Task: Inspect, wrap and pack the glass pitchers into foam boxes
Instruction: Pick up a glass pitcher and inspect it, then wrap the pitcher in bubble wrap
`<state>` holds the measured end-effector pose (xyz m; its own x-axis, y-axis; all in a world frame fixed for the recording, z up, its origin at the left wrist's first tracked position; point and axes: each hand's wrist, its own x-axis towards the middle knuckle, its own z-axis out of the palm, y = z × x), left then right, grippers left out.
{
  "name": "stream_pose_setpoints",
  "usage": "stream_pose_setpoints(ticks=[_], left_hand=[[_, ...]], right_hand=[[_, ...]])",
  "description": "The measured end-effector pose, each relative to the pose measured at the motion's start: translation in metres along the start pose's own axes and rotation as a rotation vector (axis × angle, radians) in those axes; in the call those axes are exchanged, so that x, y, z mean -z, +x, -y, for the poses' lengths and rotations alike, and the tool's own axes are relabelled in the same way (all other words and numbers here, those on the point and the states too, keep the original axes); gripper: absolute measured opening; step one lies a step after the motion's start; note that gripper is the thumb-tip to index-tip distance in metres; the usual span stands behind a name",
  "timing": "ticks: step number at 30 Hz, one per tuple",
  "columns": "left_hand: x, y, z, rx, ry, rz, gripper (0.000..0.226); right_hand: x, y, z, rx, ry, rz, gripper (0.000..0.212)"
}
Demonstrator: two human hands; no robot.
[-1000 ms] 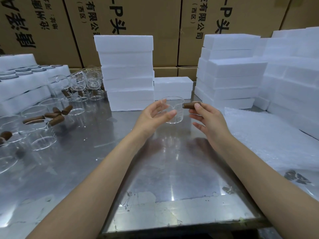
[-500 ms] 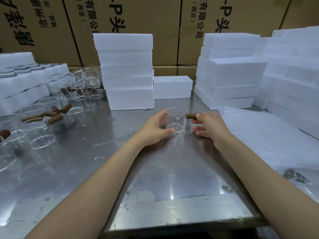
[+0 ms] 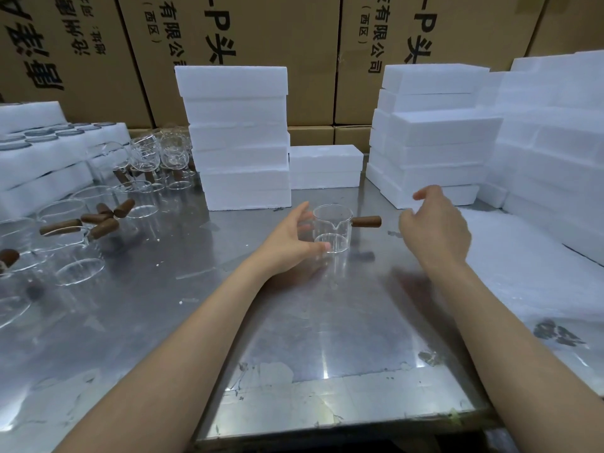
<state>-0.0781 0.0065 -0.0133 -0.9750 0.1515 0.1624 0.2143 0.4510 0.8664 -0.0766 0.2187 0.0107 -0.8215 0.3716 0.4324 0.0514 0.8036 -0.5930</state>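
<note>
just set the glass pitcher point(image 3: 332, 228) down upright on the steel table point(image 3: 327, 322) at mid-frame after holding it up a second ago, so inspection looks done and wrapping probably next. going left to right: left hand point(image 3: 287, 243) still curved around the pitcher's left side, thumb at the base, fingers loosely spread rather than clamped; then the wooden handle point(image 3: 366, 221) sticking out right, now let go; then right hand point(image 3: 434, 230) pulled clear of it, loosely curled, holding nothing, over by the foam sheet point(image 3: 523, 273).
</note>
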Motion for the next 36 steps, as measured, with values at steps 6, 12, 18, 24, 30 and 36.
stream_pose_setpoints(ticks=[6, 12, 18, 24, 30, 36], left_hand=[[-0.001, 0.000, 0.001, -0.003, -0.001, 0.000, 0.088], [-0.001, -0.001, 0.001, -0.029, -0.001, -0.007, 0.085], [0.000, -0.004, -0.003, -0.047, 0.014, -0.015, 0.082], [0.001, -0.005, -0.003, -0.073, 0.031, -0.006, 0.077], [0.001, -0.005, -0.005, -0.106, -0.004, -0.093, 0.068], [0.003, -0.011, -0.022, -0.150, -0.165, -0.161, 0.071]], right_hand=[[0.004, 0.006, -0.017, -0.139, -0.254, 0.201, 0.016], [0.007, 0.010, -0.017, -0.167, -0.154, 0.153, 0.017], [0.009, 0.008, -0.009, -0.105, 0.079, 0.028, 0.024], [0.007, 0.011, -0.013, -0.091, 0.094, -0.018, 0.034], [0.013, 0.011, -0.004, 0.040, 0.137, -0.256, 0.029], [0.019, -0.016, 0.028, 0.520, 0.357, -0.532, 0.025]])
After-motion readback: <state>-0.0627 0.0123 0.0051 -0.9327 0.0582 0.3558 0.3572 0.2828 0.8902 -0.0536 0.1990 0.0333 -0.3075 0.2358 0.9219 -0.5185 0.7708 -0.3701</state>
